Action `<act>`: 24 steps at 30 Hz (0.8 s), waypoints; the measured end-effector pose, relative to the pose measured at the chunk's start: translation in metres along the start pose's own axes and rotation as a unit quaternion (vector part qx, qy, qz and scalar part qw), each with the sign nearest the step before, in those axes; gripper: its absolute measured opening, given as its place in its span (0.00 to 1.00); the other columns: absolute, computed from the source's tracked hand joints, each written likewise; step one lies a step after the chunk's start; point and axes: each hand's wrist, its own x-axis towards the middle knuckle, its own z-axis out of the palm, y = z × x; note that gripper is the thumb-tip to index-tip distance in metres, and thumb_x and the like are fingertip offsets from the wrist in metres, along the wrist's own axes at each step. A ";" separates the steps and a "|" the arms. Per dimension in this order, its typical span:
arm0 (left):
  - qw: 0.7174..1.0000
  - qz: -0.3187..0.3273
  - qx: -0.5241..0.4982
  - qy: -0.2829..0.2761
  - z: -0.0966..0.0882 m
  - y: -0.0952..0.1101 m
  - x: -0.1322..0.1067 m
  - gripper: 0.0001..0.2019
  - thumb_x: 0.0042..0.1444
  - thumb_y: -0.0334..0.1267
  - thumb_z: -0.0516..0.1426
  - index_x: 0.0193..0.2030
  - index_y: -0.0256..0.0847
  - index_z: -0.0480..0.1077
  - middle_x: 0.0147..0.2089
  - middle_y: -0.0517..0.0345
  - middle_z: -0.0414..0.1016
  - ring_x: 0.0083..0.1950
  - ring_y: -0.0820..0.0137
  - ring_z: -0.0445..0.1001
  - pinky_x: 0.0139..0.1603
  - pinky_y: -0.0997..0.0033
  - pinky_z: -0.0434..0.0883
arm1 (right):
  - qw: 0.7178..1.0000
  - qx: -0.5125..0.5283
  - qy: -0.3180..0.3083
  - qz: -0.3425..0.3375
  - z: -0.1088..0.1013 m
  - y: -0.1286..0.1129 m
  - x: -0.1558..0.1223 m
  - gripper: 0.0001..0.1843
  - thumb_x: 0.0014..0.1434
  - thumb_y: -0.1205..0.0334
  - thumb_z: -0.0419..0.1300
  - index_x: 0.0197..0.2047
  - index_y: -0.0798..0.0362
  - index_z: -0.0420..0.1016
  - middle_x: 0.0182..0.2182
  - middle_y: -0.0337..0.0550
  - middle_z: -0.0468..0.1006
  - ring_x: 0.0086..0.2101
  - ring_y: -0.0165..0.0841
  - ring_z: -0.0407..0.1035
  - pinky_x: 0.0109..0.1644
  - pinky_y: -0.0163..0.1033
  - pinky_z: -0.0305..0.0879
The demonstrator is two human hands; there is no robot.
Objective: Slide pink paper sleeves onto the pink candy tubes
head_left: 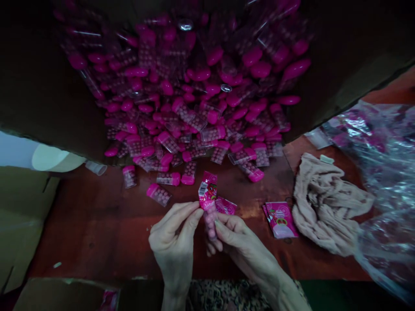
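A clear tube of pink candies (pixel 210 222), topped by a printed wrapper (pixel 207 191), is pinched between the left hand (pixel 173 244) and right hand (pixel 244 246) above the tabletop (pixel 97 229); a slack pinch could let it slip and fall.

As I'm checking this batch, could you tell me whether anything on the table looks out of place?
One clear tube lies apart at the left of the reddish table; it looks empty and uncapped, unlike the pink-capped candy tubes.
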 end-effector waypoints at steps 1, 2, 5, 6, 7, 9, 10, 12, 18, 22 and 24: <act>1.000 0.000 -0.005 -0.016 -0.002 0.000 0.002 0.11 0.46 0.24 0.61 0.33 0.45 0.78 0.30 0.64 0.78 0.32 0.74 0.75 0.34 0.78 0.72 | 1.000 -0.002 -0.006 0.004 0.000 0.000 -0.001 0.13 0.55 0.55 0.62 0.29 0.57 0.72 0.18 0.33 0.61 0.21 0.25 0.56 0.30 0.33 0.58; 0.999 -0.008 -0.016 -0.033 -0.004 0.000 0.004 0.10 0.46 0.25 0.62 0.32 0.45 0.78 0.29 0.64 0.78 0.31 0.74 0.74 0.33 0.78 0.72 | 1.000 -0.008 -0.007 0.002 0.000 0.000 -0.001 0.13 0.55 0.55 0.61 0.28 0.57 0.71 0.17 0.32 0.60 0.21 0.24 0.56 0.29 0.32 0.58; 0.992 -0.064 -0.085 -0.062 -0.009 -0.001 0.007 0.06 0.45 0.26 0.62 0.28 0.42 0.77 0.26 0.62 0.76 0.28 0.74 0.73 0.28 0.79 0.71 | 0.998 -0.059 0.013 -0.024 0.002 0.001 -0.003 0.13 0.57 0.55 0.59 0.29 0.57 0.71 0.21 0.34 0.62 0.22 0.23 0.54 0.29 0.31 0.56; 0.989 -0.087 -0.108 -0.060 -0.010 -0.003 0.008 0.05 0.44 0.27 0.63 0.27 0.41 0.77 0.25 0.61 0.76 0.27 0.74 0.73 0.27 0.79 0.71 | 0.995 -0.090 0.025 -0.038 0.002 0.001 -0.003 0.13 0.58 0.55 0.58 0.30 0.57 0.72 0.23 0.34 0.64 0.23 0.23 0.55 0.29 0.31 0.56; 0.984 -0.110 -0.126 -0.053 -0.010 -0.004 0.007 0.04 0.44 0.28 0.63 0.26 0.40 0.77 0.25 0.60 0.76 0.27 0.74 0.72 0.26 0.79 0.70 | 0.990 -0.126 0.038 -0.053 0.003 0.002 -0.004 0.12 0.59 0.55 0.57 0.31 0.56 0.72 0.25 0.35 0.65 0.24 0.24 0.55 0.30 0.30 0.55; 0.977 -0.151 -0.143 -0.039 -0.010 -0.006 0.006 0.02 0.43 0.29 0.64 0.25 0.40 0.77 0.25 0.60 0.76 0.26 0.74 0.72 0.26 0.79 0.71 | 0.973 -0.207 0.074 -0.076 0.005 0.004 -0.006 0.12 0.60 0.54 0.56 0.33 0.55 0.72 0.27 0.36 0.66 0.26 0.25 0.57 0.30 0.30 0.55; 0.975 -0.166 -0.145 -0.035 -0.009 -0.006 0.006 0.02 0.43 0.30 0.64 0.26 0.39 0.77 0.25 0.59 0.76 0.26 0.74 0.73 0.26 0.79 0.71 | 0.960 -0.247 0.099 -0.087 0.005 0.006 -0.007 0.12 0.60 0.54 0.56 0.34 0.55 0.71 0.27 0.36 0.67 0.27 0.26 0.58 0.31 0.31 0.56; 0.971 -0.181 -0.152 -0.031 -0.009 -0.006 0.005 0.02 0.43 0.30 0.64 0.26 0.39 0.78 0.25 0.59 0.76 0.26 0.74 0.73 0.26 0.79 0.72 | 0.931 -0.318 0.148 -0.099 0.007 0.009 -0.010 0.13 0.60 0.53 0.55 0.35 0.54 0.71 0.29 0.37 0.69 0.29 0.28 0.60 0.32 0.32 0.57; 0.955 -0.191 -0.210 -0.085 -0.012 -0.007 0.013 0.04 0.43 0.28 0.63 0.25 0.41 0.78 0.25 0.60 0.75 0.26 0.75 0.72 0.27 0.80 0.72 | 0.879 -0.415 0.202 -0.117 0.010 0.012 -0.014 0.13 0.60 0.52 0.53 0.36 0.53 0.70 0.31 0.40 0.73 0.32 0.32 0.65 0.35 0.33 0.61; 0.949 -0.207 -0.210 -0.112 -0.013 -0.009 0.020 0.04 0.43 0.26 0.62 0.24 0.39 0.77 0.24 0.61 0.73 0.25 0.76 0.70 0.26 0.80 0.70 | 0.861 -0.448 0.203 -0.133 0.009 0.011 -0.012 0.12 0.61 0.54 0.52 0.35 0.54 0.69 0.29 0.40 0.73 0.29 0.31 0.65 0.34 0.33 0.61; 0.947 -0.221 -0.206 -0.114 -0.011 -0.010 0.022 0.05 0.44 0.26 0.61 0.22 0.38 0.75 0.24 0.62 0.72 0.25 0.78 0.69 0.25 0.81 0.68 | 0.854 -0.456 0.205 -0.146 0.008 0.011 -0.011 0.12 0.61 0.54 0.51 0.34 0.54 0.69 0.26 0.38 0.71 0.27 0.29 0.63 0.31 0.32 0.60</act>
